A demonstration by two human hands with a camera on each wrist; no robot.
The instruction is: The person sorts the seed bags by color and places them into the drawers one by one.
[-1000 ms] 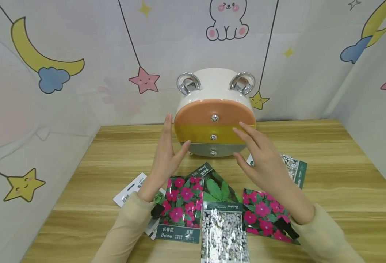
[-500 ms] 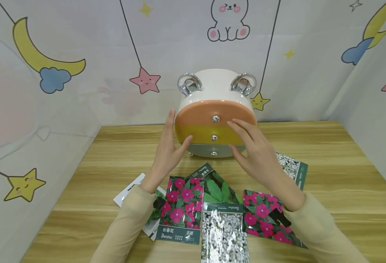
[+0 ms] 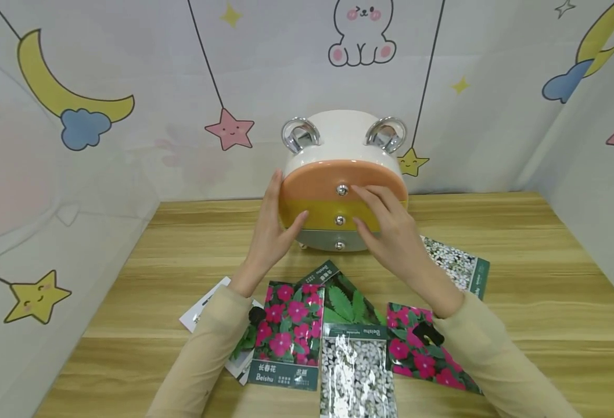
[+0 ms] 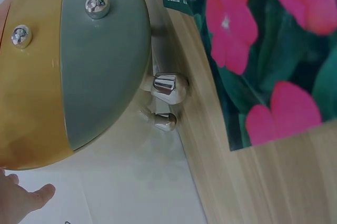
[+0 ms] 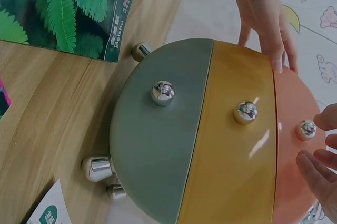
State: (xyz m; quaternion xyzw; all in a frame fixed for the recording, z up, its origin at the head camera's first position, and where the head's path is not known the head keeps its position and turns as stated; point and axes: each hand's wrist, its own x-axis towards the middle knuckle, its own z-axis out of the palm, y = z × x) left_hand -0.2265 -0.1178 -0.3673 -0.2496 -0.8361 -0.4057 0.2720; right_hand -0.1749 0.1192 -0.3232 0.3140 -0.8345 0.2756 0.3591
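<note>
A small round-fronted drawer cabinet (image 3: 345,133) stands at the back of the table, with chrome ear-like loops on top. Its front has an orange drawer (image 3: 307,181), a yellow drawer (image 3: 314,215) and a grey-green drawer (image 3: 314,239), each with a chrome knob. My left hand (image 3: 269,241) lies along the cabinet's left side, fingers fairly straight, thumb in front of the yellow drawer. My right hand (image 3: 395,241) reaches toward the orange drawer. In the right wrist view its fingertips (image 5: 327,118) and thumb stand either side of the top knob (image 5: 306,130), with a gap.
Glossy seed packets lie before the cabinet: one with pink flowers (image 3: 288,325), a white-flowered one (image 3: 356,371), a green-leaf one (image 3: 345,299). Another pink packet (image 3: 406,348) and white-flowered packet (image 3: 450,261) lie right; a white packet (image 3: 204,301) is partly under my left sleeve.
My right hand has moved left across the cabinet front toward the top knob. My left hand has edged up and in against the cabinet's side. The drawers have not moved.
</note>
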